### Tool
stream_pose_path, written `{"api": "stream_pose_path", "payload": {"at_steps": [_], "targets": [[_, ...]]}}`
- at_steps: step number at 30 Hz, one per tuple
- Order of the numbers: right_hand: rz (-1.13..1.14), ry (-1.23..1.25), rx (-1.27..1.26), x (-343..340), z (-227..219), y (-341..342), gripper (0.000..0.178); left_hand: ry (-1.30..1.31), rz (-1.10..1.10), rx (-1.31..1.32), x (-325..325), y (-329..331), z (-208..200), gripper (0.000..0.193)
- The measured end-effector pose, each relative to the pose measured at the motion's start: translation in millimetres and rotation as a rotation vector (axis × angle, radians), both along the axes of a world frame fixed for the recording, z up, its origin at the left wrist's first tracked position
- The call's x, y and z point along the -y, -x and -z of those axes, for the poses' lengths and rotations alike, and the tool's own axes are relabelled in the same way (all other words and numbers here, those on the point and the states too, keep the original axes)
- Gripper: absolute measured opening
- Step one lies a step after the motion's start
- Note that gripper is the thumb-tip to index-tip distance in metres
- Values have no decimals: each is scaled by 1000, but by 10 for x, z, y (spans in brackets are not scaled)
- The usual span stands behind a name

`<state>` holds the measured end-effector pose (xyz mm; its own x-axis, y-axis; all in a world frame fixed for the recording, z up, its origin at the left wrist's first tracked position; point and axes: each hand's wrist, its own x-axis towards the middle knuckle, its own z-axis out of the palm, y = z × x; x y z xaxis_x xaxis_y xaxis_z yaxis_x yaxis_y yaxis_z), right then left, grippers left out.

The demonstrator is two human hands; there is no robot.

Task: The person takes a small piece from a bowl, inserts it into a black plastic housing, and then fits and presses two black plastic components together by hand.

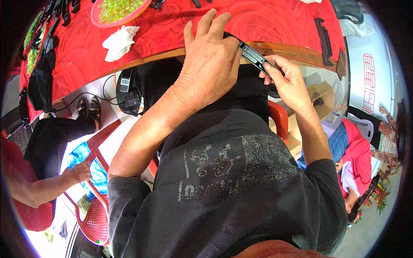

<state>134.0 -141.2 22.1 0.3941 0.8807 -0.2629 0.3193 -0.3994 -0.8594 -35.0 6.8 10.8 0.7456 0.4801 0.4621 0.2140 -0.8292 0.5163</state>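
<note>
A long, narrow black plastic part (254, 56) with a shallow channel along it slants just over the table's near edge. My left hand (211, 56) is at its far-left end, with thumb and index finger closed on it and the other fingers raised. Lower down, my right hand (287, 81) grips the opposite end, thumb on top and fingers curled beneath. The left fingers partly cover the far end of the part.
The table wears a red rose-patterned cloth (167, 36). On it are a pink bowl (95, 19) of yellow-green pieces, a crumpled white tissue (120, 43) and a black strip (323, 42). A person (26, 185) sits at left by a red chair (95, 219); another person (355, 150) is at right.
</note>
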Motion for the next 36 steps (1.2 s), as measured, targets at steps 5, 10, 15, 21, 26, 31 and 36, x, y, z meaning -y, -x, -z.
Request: {"api": "stream_pose_path", "payload": {"at_steps": [5,10,15,21,26,31,36], "targets": [[24,21,-34,12,-3,8,23,22,1,35,73,-70,59,14],[42,20,-68,-8,-15,54,23,42,5,68,142,-72,71,13],[76,0,-91,-14,4,118,23,59,-17,-29,209,-53,48,13],[58,-10,-62,-42,-38,84,22,58,-57,36,189,-72,38,13],[115,-25,-90,-41,-23,94,21,51,-78,81,219,-106,-15,12],[129,-91,-133,-45,-37,111,19,14,-97,102,245,-100,-46,12],[108,-38,-101,-33,-74,125,18,-3,-129,94,264,-69,-97,11]]}}
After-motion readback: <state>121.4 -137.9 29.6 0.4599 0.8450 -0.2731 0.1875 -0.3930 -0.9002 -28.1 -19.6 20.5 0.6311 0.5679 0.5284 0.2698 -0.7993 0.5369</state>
